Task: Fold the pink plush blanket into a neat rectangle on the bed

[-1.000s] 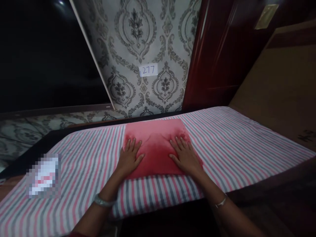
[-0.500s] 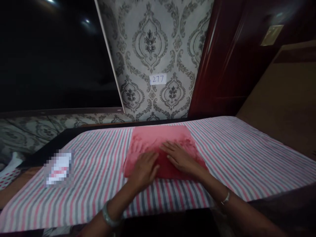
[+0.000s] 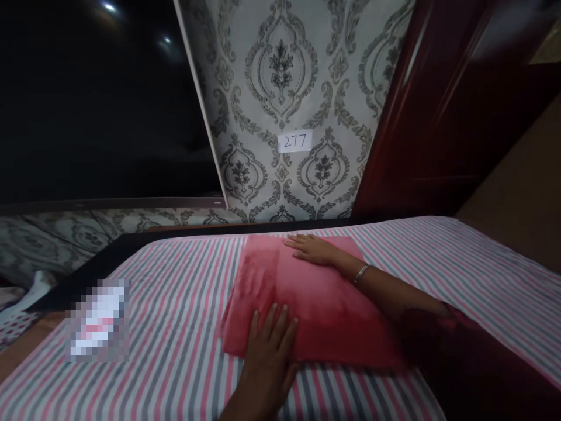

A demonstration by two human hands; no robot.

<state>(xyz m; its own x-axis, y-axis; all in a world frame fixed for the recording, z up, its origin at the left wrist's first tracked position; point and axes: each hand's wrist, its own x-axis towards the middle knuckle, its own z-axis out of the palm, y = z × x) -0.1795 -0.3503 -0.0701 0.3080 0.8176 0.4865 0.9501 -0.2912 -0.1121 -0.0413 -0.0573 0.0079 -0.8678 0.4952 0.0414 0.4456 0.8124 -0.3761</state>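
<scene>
red folded cloth (image 3: 307, 304) lies on the striped bed (image 3: 175, 304); left hand (image 3: 269, 351) and right hand (image 3: 313, 248) press flat, fingers spread, to smooth it.

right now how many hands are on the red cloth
2. The left hand lies flat on the near edge of the red cloth; the right hand lies flat at its far edge.

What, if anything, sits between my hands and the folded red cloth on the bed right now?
Nothing visible does. The left hand lies flat on the near edge of the red cloth, and the right hand rests flat on its far edge, both open and directly touching it on the striped sheet.
</scene>
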